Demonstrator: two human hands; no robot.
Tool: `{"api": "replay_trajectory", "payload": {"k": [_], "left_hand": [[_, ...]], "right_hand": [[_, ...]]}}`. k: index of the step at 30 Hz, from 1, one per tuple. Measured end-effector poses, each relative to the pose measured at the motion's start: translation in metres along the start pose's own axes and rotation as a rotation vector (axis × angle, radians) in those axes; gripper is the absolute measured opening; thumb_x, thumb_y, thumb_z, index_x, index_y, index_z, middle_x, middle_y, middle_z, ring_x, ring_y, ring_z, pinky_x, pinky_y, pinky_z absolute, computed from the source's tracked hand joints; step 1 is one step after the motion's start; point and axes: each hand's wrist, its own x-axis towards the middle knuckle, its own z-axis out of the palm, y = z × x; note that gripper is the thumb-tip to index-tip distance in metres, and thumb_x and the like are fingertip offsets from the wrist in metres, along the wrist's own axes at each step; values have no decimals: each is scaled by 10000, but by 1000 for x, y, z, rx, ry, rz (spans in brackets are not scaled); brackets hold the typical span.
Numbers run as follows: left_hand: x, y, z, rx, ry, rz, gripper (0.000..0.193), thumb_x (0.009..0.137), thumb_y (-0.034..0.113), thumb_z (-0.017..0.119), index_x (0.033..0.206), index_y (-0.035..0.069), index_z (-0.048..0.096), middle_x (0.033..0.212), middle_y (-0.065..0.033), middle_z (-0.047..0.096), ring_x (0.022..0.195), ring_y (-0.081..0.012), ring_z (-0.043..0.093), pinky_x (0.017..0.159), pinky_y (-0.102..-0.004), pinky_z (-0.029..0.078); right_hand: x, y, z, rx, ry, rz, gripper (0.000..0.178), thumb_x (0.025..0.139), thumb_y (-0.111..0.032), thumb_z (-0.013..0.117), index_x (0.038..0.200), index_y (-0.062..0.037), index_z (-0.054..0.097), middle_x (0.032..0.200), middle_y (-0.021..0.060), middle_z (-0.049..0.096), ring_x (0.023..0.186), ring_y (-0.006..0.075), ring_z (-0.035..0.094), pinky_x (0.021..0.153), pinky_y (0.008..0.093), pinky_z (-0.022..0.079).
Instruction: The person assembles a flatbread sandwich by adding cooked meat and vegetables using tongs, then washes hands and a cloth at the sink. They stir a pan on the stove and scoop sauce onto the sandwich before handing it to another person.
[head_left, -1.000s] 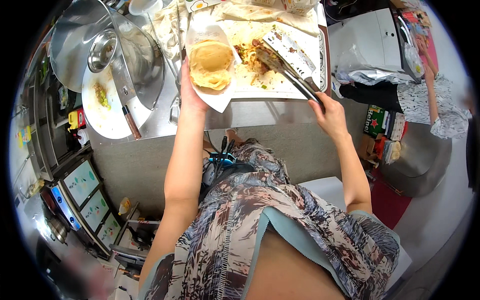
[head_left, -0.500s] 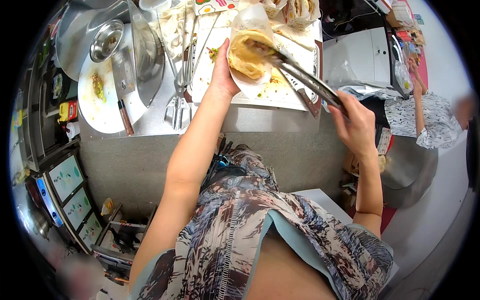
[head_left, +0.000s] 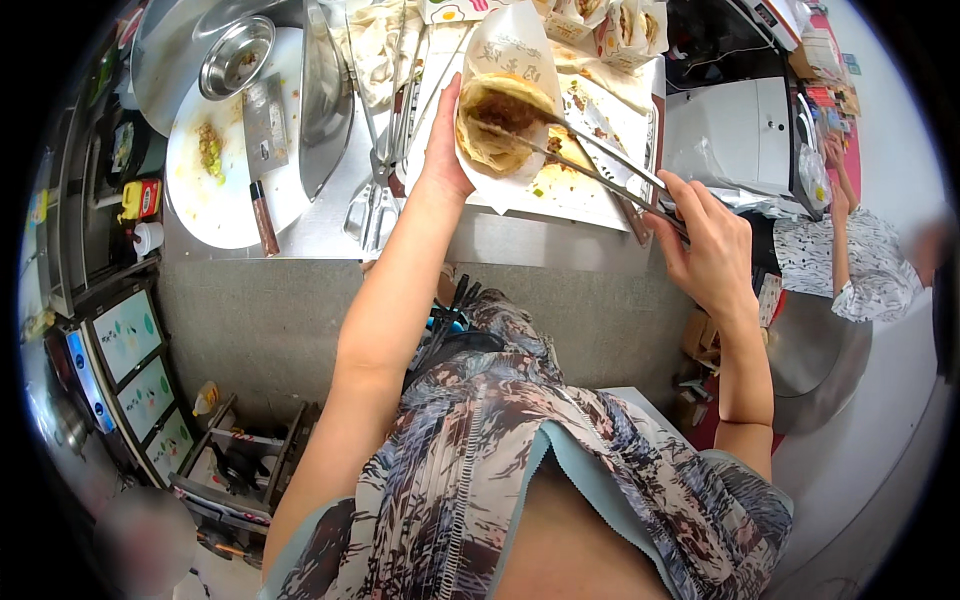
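Note:
My left hand (head_left: 447, 150) is wrapped round a white paper bag (head_left: 512, 45) at the far middle of the counter. A round flatbread (head_left: 492, 152) sits in the bag, its pocket parted and showing brown filling (head_left: 510, 112). My right hand (head_left: 705, 240) grips metal tongs (head_left: 612, 154) at their handle end. The tongs' arms are spread, and their tips are at the mouth of the flatbread, partly inside it. Below the bag is a white cutting board (head_left: 575, 205) with crumbs and bits of filling, and a knife (head_left: 637, 222) lies at its right edge.
At left, a cleaver (head_left: 266, 125) lies on a round white board (head_left: 200, 225) with chopped filling and a metal bowl (head_left: 237, 60). Scissors (head_left: 376, 195) lie between the boards. Filled flatbreads in paper boxes (head_left: 628, 35) stand at the back. Another person (head_left: 825, 240) is at right.
The tongs' arms have spread apart, and the filling shows more plainly inside the flatbread. The view has shifted slightly, and my left hand still holds the bag.

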Motion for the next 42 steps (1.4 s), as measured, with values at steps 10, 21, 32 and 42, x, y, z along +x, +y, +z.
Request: {"api": "replay_trajectory", "payload": {"k": [10, 21, 32, 42], "left_hand": [[4, 4, -11, -20, 9, 23, 682, 908, 596, 409, 1359, 85, 442, 1329, -180, 489, 1191, -315, 505, 991, -480, 437], [-28, 44, -68, 1, 153, 215, 636, 911, 534, 470, 1339, 64, 440, 1298, -191, 492, 1156, -337, 519, 956, -473, 484], [-58, 55, -99, -101, 137, 176, 754, 861, 555, 519, 1425, 86, 344, 1350, -257, 442, 1184, -482, 467, 994, -577, 423], [-48, 42, -77, -86, 159, 122, 577, 922, 478, 444, 1318, 59, 470, 1273, -181, 535, 1134, -349, 543, 947, -497, 476]], "right_hand": [[10, -16, 22, -174, -38, -93, 242, 831, -169, 662, 1014, -47, 558, 756, 62, 595, 673, 222, 641, 518, 332, 498], [-6, 9, 29, 352, -97, 277, 416, 844, -282, 676, 1118, 20, 592, 793, 130, 626, 660, 225, 622, 599, 308, 486], [-2, 19, 184, 455, -232, 411, 511, 886, -406, 583, 1131, 41, 545, 909, 222, 643, 770, 363, 651, 710, 430, 512], [-3, 11, 196, 162, 35, 174, 235, 861, -188, 624, 1005, -19, 548, 772, 127, 625, 657, 310, 640, 541, 385, 505]]}}
